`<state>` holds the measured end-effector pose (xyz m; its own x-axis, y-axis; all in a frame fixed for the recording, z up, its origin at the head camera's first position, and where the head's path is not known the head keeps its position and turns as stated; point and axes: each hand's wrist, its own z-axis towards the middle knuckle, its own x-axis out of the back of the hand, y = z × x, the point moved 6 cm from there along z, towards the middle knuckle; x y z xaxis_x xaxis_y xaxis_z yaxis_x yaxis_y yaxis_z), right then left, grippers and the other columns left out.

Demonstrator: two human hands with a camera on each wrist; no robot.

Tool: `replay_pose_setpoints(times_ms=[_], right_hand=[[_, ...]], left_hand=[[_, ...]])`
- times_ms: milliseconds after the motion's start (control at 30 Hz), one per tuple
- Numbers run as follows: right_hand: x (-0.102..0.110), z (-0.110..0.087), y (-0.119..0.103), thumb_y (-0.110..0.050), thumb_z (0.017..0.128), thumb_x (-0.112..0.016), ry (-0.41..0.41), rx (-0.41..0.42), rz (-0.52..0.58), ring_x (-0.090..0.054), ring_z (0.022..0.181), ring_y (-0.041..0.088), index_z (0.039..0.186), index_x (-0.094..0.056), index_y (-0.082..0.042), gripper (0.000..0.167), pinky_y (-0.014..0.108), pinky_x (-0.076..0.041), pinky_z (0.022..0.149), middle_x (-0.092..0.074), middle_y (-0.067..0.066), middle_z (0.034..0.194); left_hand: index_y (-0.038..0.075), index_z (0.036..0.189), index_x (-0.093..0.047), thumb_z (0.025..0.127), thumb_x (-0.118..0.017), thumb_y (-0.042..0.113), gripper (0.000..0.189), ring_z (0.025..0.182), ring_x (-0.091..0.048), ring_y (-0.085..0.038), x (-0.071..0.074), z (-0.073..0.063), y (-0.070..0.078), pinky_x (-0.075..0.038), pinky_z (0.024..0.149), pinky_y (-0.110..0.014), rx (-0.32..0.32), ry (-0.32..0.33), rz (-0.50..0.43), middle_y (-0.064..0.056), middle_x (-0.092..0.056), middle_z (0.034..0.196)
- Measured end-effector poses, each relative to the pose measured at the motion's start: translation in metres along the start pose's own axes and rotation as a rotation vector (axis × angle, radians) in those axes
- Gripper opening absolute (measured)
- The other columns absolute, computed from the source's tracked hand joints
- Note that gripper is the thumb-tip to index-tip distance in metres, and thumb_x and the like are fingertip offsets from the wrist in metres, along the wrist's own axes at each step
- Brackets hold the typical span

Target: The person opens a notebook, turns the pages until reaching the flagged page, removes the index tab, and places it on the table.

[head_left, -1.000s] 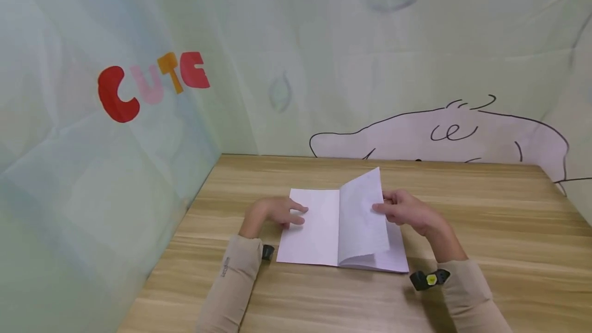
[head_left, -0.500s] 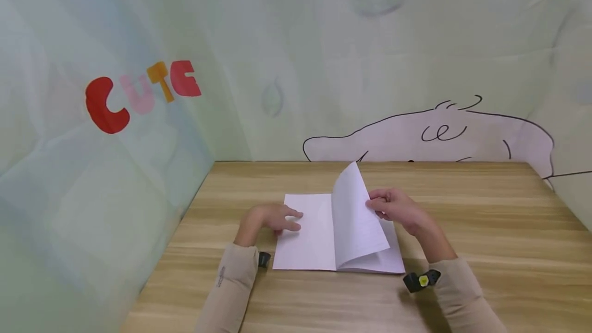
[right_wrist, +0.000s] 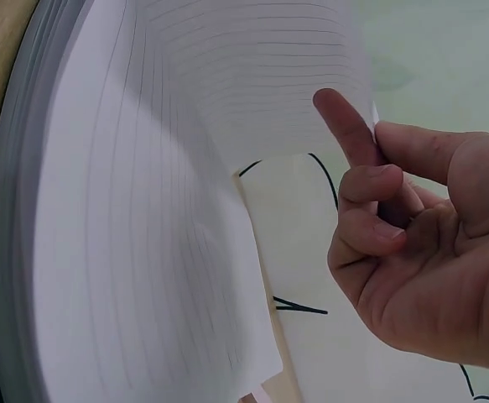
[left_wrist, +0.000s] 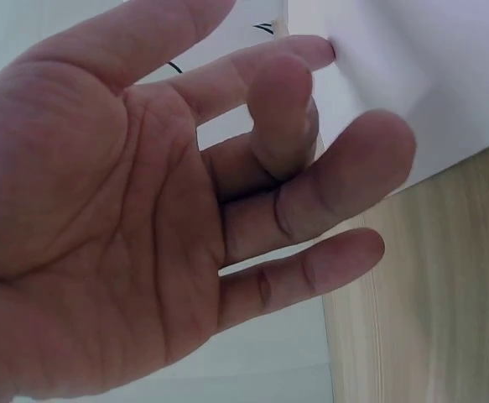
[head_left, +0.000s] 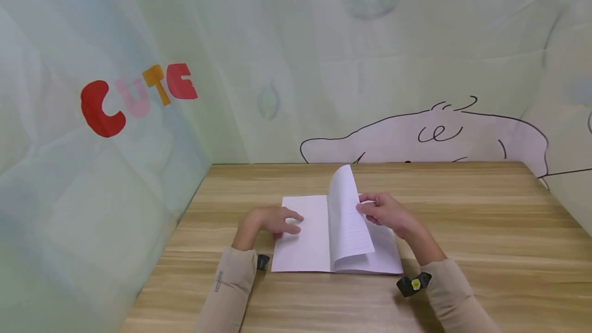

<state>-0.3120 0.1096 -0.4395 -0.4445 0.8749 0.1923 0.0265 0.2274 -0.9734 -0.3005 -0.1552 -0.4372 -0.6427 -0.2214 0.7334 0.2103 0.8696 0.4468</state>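
Observation:
An open notebook (head_left: 305,245) with lined pages lies flat on the table. One of its pages (head_left: 344,227) stands up from the spine, bowed and leaning left. At that page's outer edge, my right hand (head_left: 388,215) pinches the paper between thumb and index finger; the right wrist view shows this lined page (right_wrist: 278,59) in the grip, with the other fingers curled. My left hand (head_left: 275,220) rests at the left page's outer edge, fingers loosely spread, the index and thumb over the paper. In the left wrist view its index fingertip touches the white page (left_wrist: 445,67).
The wood-grain table (head_left: 222,189) runs back to a printed fabric wall (head_left: 259,40) with a cartoon outline. Coloured letters (head_left: 104,109) mark the fabric on the left. Each wrist wears a black strap device (head_left: 413,284) beside a beige sleeve (head_left: 450,292).
My right hand has moved left with the page, which now stands steeper and bows more toward the left. The left hand keeps its place on the notebook. The head view has shifted slightly.

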Motion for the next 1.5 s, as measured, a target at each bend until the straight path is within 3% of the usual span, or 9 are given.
replay_pose_setpoints(times_ms=[300,433,533,633,733,867,1033,1267,1500], right_hand=[[-0.006,0.001,-0.003,-0.009,0.102,-0.054,-0.043,0.025,0.075,-0.043,0.062,0.010,0.094,-0.054,0.000,0.011,0.023,-0.033,0.058,-0.050,-0.001,0.070],[-0.013,0.001,0.000,-0.016,0.105,-0.048,-0.082,0.005,0.137,-0.056,0.081,0.014,0.122,-0.052,0.007,0.028,0.027,-0.044,0.069,-0.060,0.006,0.094],[-0.018,0.001,0.003,-0.021,0.107,-0.042,-0.101,-0.041,0.199,-0.057,0.103,0.020,0.148,-0.033,0.009,0.051,0.033,-0.047,0.087,-0.056,0.017,0.123],[-0.019,0.003,0.003,-0.025,0.108,-0.040,-0.118,-0.060,0.225,-0.053,0.112,0.021,0.153,-0.022,0.008,0.058,0.034,-0.044,0.095,-0.048,0.020,0.135],[-0.022,0.006,0.004,-0.025,0.108,-0.041,-0.126,-0.046,0.216,-0.057,0.102,0.020,0.146,-0.034,0.005,0.049,0.031,-0.046,0.084,-0.056,0.014,0.122],[-0.029,0.007,0.007,-0.022,0.107,-0.045,-0.152,-0.007,0.202,-0.056,0.080,0.015,0.122,-0.048,0.001,0.028,0.027,-0.041,0.065,-0.060,0.004,0.094],[-0.036,0.007,0.011,-0.019,0.105,-0.049,-0.142,0.026,0.158,-0.047,0.067,0.013,0.104,-0.053,0.000,0.019,0.025,-0.037,0.059,-0.054,0.001,0.077],[-0.047,0.007,0.013,-0.012,0.103,-0.053,-0.120,0.048,0.102,-0.044,0.061,0.013,0.093,-0.052,0.003,0.018,0.024,-0.035,0.055,-0.049,0.004,0.070],[-0.055,0.009,0.010,-0.016,0.102,-0.056,-0.111,0.058,0.083,-0.042,0.057,0.012,0.094,-0.061,0.004,0.023,0.024,-0.034,0.054,-0.057,0.007,0.076]], left_hand=[[0.016,0.144,-0.054,0.101,-0.058,0.031,0.045,0.063,-0.059,-0.016,-0.001,0.006,0.013,-0.048,0.072,-0.028,-0.093,-0.040,0.011,-0.004,-0.061,0.076],[0.015,0.145,-0.053,0.101,-0.059,0.031,0.047,0.064,-0.059,-0.016,-0.003,0.005,0.012,-0.049,0.073,-0.030,-0.075,-0.051,0.007,-0.004,-0.060,0.083],[0.016,0.145,-0.053,0.101,-0.059,0.031,0.047,0.064,-0.059,-0.016,-0.004,0.004,0.012,-0.048,0.075,-0.029,-0.068,-0.050,0.010,-0.003,-0.061,0.081],[0.017,0.145,-0.054,0.101,-0.060,0.032,0.047,0.064,-0.060,-0.017,-0.002,0.005,0.012,-0.047,0.076,-0.028,-0.072,-0.042,0.010,-0.004,-0.061,0.074],[0.017,0.144,-0.055,0.101,-0.060,0.032,0.046,0.065,-0.060,-0.017,0.001,0.005,0.015,-0.046,0.074,-0.029,-0.105,-0.020,0.008,-0.004,-0.061,0.068],[0.015,0.141,-0.057,0.100,-0.061,0.030,0.044,0.064,-0.059,-0.015,0.003,0.006,0.021,-0.045,0.069,-0.027,-0.199,0.022,-0.009,-0.003,-0.061,0.066],[0.010,0.133,-0.062,0.100,-0.061,0.026,0.037,0.064,-0.058,-0.013,0.004,0.007,0.030,-0.044,0.062,-0.025,-0.313,0.096,-0.027,-0.002,-0.061,0.070],[0.009,0.127,-0.062,0.100,-0.062,0.022,0.030,0.065,-0.054,-0.008,0.012,0.004,0.042,-0.043,0.059,-0.025,-0.395,0.261,-0.020,0.004,-0.060,0.071],[0.019,0.144,-0.050,0.100,-0.062,0.022,0.046,0.065,-0.050,-0.007,0.016,0.005,0.056,-0.043,0.059,-0.025,-0.461,0.383,-0.016,0.005,-0.055,0.076]])
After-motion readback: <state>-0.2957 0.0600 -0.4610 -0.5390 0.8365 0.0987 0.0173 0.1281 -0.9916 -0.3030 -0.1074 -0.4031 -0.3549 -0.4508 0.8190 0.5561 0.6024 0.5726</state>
